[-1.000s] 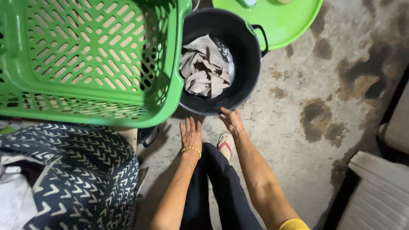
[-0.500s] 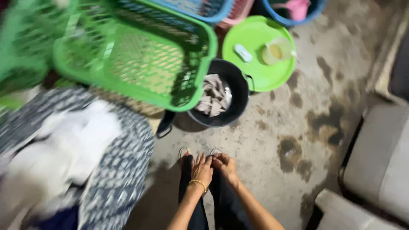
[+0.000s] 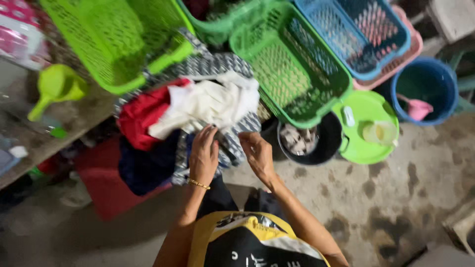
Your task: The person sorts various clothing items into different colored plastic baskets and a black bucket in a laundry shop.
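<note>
The left hand (image 3: 204,154), with a thin gold bangle (image 3: 198,184) at its wrist, lies palm down on a heap of laundry, its fingertips touching the edge of a crumpled white cotton cloth (image 3: 210,103). Its grip is flat and loosely spread over the fabric; I cannot tell whether the fingers pinch anything beneath. The right hand (image 3: 257,153) hovers just beside it, over the lower right edge of the heap, fingers curled inward but pressed on nothing that shows.

The white cloth rests on top of the pile, with a red garment (image 3: 141,114) to its left, a dark navy garment (image 3: 146,165) below that, and a navy fabric with white chevron print (image 3: 217,66) running under and behind them. The heap sits on a red tub (image 3: 106,188) standing on the stained concrete floor (image 3: 396,198).

Behind the pile stand several slatted plastic laundry baskets: a lime green one (image 3: 109,39) tilted at the left, a darker green one (image 3: 292,64) to the right, and a blue one (image 3: 356,34) nested in a pink one. A black round bucket (image 3: 321,148) holding beige cloth sits partly under the green basket, touching a round green lid (image 3: 366,128) that carries a clear jug. A blue bucket (image 3: 425,86) stands further right. A lime green plastic scoop (image 3: 57,86) lies on the bench (image 3: 59,128) at the left.
</note>
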